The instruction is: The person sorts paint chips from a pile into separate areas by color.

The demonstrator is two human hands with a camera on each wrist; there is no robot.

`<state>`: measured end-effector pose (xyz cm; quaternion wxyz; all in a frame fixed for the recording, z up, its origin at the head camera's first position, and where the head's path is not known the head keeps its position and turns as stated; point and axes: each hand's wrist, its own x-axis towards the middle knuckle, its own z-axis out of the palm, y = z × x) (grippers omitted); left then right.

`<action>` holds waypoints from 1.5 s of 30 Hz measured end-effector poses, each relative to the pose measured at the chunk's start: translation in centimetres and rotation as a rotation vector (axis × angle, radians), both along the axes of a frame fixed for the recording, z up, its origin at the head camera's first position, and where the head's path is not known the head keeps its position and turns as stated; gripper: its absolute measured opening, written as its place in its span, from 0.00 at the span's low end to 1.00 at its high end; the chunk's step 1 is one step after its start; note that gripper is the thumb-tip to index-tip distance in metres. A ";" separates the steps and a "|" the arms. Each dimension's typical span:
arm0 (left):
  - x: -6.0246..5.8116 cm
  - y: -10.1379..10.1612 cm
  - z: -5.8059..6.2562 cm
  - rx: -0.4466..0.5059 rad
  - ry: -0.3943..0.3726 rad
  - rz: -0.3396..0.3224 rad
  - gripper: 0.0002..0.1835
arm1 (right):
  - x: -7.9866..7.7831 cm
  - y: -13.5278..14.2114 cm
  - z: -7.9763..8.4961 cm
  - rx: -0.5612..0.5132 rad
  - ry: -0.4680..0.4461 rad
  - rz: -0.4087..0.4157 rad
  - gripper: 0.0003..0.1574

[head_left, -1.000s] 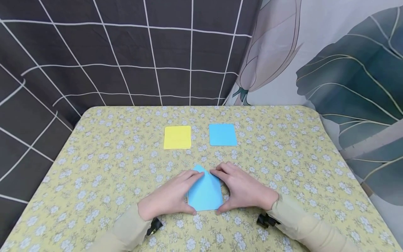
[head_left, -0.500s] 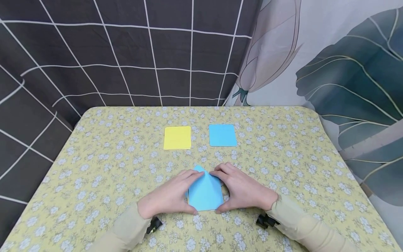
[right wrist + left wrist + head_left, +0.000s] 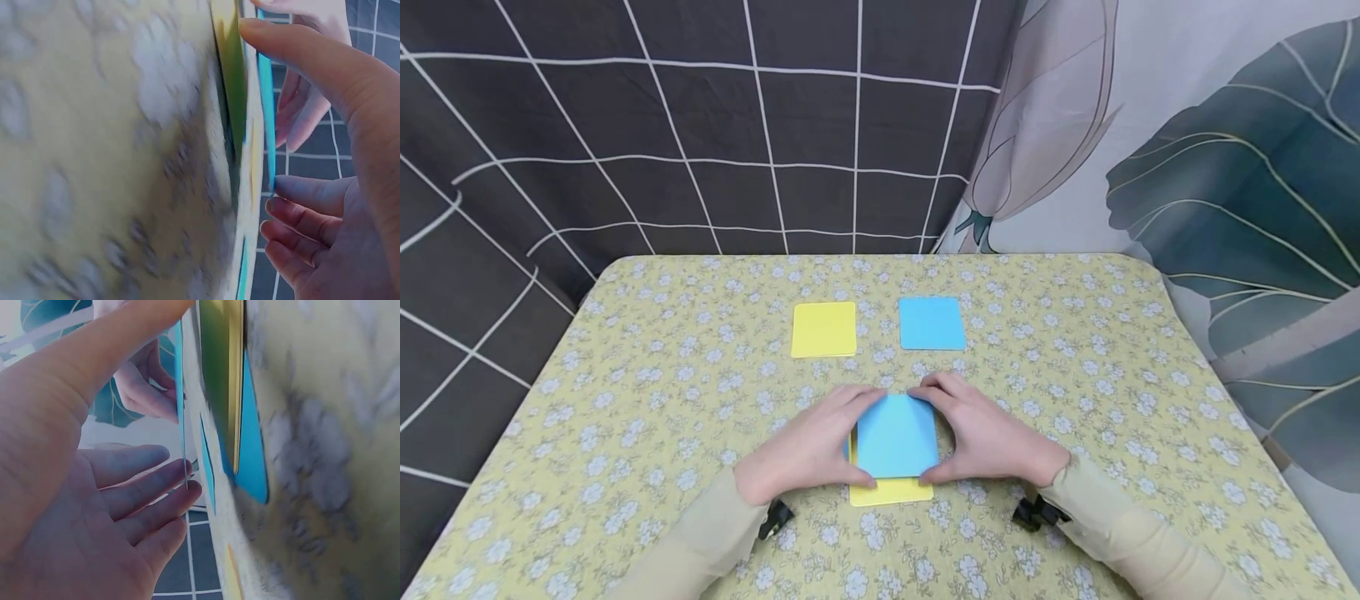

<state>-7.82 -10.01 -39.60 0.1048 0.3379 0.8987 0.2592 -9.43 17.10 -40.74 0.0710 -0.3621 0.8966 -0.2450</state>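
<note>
A blue square card is held level between both hands, raised over a pile on the table. My left hand grips its left side, thumb at the near corner and fingers at the far one. On the right side my right hand pinches it the same way. Beneath lies a yellow card, its near strip showing. The left wrist view shows the held card edge-on, apart from the yellow cards below. Under those, another blue card sticks out at an angle.
Farther back on the flowered tablecloth lie a yellow square card stack on the left and a blue square card on the right. A dark gridded curtain hangs behind the table.
The blue card, bent up into a peak at its far edge over the pile before, is now flat and lifted, uncovering the yellow card below. Both hands rose slightly with it.
</note>
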 end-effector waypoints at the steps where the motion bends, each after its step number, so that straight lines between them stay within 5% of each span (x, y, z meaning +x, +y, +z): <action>1: -0.2 0.1 0.1 -0.002 0.009 0.006 0.62 | -0.2 0.1 0.1 -0.012 0.002 -0.006 0.66; 10: -3.0 0.8 0.9 0.026 0.051 0.029 0.58 | -2.2 1.2 1.1 -0.063 -0.001 -0.080 0.70; 31: -13.9 4.4 2.1 0.032 0.000 0.103 0.57 | -11.4 2.9 2.7 -0.111 -0.012 -0.290 0.72; 45: -16.7 7.0 -0.9 0.009 -0.094 0.128 0.56 | -14.3 3.8 -0.6 -0.013 -0.131 -0.378 0.72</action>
